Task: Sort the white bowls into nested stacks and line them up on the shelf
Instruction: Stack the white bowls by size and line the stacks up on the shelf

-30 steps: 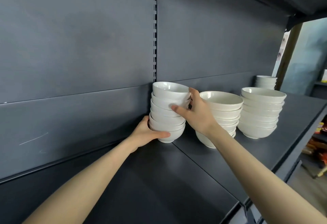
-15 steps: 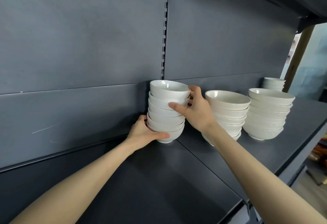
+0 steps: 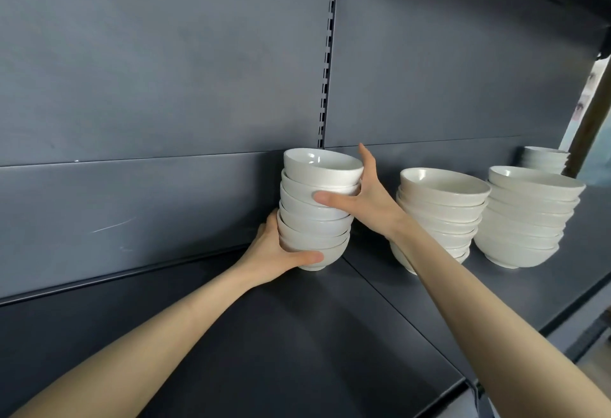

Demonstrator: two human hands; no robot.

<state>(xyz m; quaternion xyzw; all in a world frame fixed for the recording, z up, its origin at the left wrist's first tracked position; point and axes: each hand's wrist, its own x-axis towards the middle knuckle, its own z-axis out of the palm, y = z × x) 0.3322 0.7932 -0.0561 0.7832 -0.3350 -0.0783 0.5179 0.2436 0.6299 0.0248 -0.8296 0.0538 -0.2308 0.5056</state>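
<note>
**Both hands on the small bowl stack, back of shelf**

Left hand [image 3: 274,252] cupped around the base of the small bowl stack [image 3: 317,207]; thumb across the front of the bottom bowl, fingers hidden behind it; right hand [image 3: 367,199] spread wide on the stack's right side; thumb laid across the front mid-stack, 1 finger straight up beside the top rim; both hands clamped on it, not just resting. Stack leans slightly and sits on the dark shelf [image 3: 297,335] close to the back panel [image 3: 165,87], under the slotted upright. To its right: middle stack [image 3: 443,212] of wider bowls, part hidden by the right forearm; then right stack [image 3: 529,216]; far stack [image 3: 545,159] behind that.

Vs 0.5 s ago: same grip by the left hand; right hand's fingers more open, 1 finger now raised above the rim; stack in about the same spot by the upright.
</note>
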